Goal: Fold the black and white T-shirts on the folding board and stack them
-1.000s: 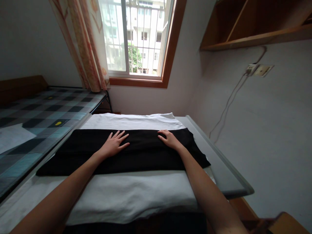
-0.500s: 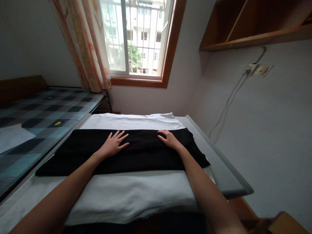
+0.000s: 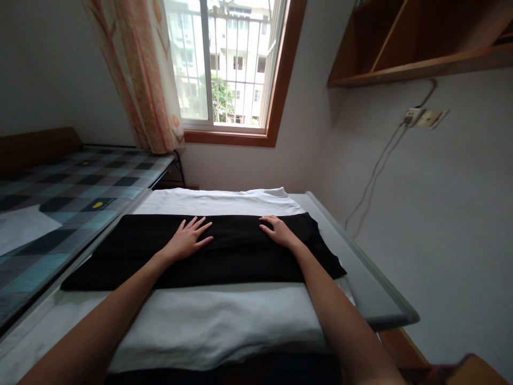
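A black garment [image 3: 236, 256], folded into a long, flat strip, lies crosswise in front of me; its exact kind is hard to make out. My left hand [image 3: 188, 239] rests palm down on its left-centre part with the fingers spread. Towards its right end, my right hand [image 3: 279, 231] also lies on the black cloth, thumb apart from the slightly bent fingers. Neither hand grips the fabric. Beneath the garment is a white cloth [image 3: 232, 315], showing both behind it and in front of it, perhaps a shirt.
Everything rests on a grey-edged table [image 3: 363, 278]. On the left stands a bed with a checked mattress [image 3: 116, 174] and a white sheet of paper [image 3: 24, 227]. A curtain [image 3: 148, 80] hangs beside the barred window. Cords [image 3: 371, 176] run down the right wall below a wooden shelf [image 3: 420, 64].
Both hands keep their places on the black garment. The whole view has shifted very slightly, with the scene a little lower in the picture.
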### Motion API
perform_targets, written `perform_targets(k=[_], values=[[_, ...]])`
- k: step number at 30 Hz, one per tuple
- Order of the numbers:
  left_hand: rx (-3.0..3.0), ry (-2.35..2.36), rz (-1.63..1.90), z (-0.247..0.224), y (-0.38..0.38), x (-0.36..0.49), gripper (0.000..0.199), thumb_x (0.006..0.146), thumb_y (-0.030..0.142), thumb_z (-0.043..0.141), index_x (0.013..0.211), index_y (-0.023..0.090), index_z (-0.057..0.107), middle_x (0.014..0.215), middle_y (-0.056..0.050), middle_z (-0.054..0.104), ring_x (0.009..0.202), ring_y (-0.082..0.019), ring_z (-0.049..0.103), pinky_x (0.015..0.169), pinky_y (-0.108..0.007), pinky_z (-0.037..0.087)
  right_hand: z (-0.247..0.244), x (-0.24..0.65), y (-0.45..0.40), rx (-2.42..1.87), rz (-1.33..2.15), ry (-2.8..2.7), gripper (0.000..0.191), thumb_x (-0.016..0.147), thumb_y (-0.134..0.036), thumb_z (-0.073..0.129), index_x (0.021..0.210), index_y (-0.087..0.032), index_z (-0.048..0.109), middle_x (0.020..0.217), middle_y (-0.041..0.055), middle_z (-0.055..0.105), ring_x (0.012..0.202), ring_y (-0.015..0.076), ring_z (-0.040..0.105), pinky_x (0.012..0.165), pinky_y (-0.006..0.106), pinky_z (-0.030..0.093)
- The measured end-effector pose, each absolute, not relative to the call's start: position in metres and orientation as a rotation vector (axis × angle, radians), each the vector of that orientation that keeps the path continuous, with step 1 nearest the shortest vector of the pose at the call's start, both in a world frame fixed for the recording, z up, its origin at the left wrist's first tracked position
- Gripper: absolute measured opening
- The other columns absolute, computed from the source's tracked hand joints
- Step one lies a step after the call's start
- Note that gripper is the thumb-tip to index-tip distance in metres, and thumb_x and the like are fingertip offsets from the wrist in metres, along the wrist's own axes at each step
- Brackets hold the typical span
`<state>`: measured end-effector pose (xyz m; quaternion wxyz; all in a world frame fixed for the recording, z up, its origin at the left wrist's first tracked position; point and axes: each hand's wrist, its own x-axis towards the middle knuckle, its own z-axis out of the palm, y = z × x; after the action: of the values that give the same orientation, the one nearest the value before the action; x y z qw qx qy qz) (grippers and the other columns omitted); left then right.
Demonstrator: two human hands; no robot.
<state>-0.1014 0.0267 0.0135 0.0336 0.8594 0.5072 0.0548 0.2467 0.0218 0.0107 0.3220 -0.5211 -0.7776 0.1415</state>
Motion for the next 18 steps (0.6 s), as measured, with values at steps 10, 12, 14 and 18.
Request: perform_targets(k=[10, 12, 14, 18], values=[[2.650, 1.566, 0.168, 0.0129, 0.0268, -0.1017, 0.067, 0.092, 0.067, 0.030, 0.148, 0.031, 0.035, 0.157, -0.004, 0.027, 0.145, -0.030, 0.022, 0.115, -0.055, 0.015, 0.0100, 0.2468, 0.0218, -1.378, 0.364, -2.056, 0.028, 0.088, -0.030, 0.058, 0.113, -0.020, 0.068, 0.119, 0.0111, 0.065, 0.113, 0.0242, 0.060, 0.102, 0.040, 0.044], [2.657, 1.565, 0.165, 0.0127, 0.0269, -0.1017, 0.067, 0.092, 0.067, 0.029, 0.148, 0.031, 0.035, 0.157, -0.004, 0.027, 0.145, -0.030, 0.022, 0.115, -0.055, 0.015, 0.0098, 0.2469, 0.0220, -1.380, 0.363, -2.061, 0.028, 0.089, -0.029, 0.058, 0.113, -0.020, 0.068, 0.119, 0.0113, 0.065, 0.114, 0.0240, 0.060, 0.103, 0.040, 0.044], [2.661, 1.565, 0.163, 0.0128, 0.0267, -0.1015, 0.067, 0.092, 0.067, 0.029, 0.148, 0.031, 0.035, 0.157, -0.004, 0.027, 0.145, -0.030, 0.022, 0.115, -0.055, 0.016, 0.0094, 0.2470, 0.0223, -1.384, 0.361, -2.062, 0.028, 0.089, -0.029, 0.059, 0.113, -0.019, 0.068, 0.120, 0.0118, 0.065, 0.114, 0.0242, 0.060, 0.103, 0.040, 0.044], [2.654, 1.571, 0.158, 0.0141, 0.0259, -0.1009, 0.066, 0.092, 0.066, 0.029, 0.147, 0.030, 0.035, 0.156, -0.004, 0.028, 0.145, -0.030, 0.022, 0.115, -0.055, 0.016, 0.0085, 0.2475, 0.0230, -1.392, 0.368, -2.061, 0.029, 0.089, -0.030, 0.058, 0.114, -0.019, 0.068, 0.121, 0.0126, 0.064, 0.114, 0.0245, 0.059, 0.103, 0.040, 0.044]])
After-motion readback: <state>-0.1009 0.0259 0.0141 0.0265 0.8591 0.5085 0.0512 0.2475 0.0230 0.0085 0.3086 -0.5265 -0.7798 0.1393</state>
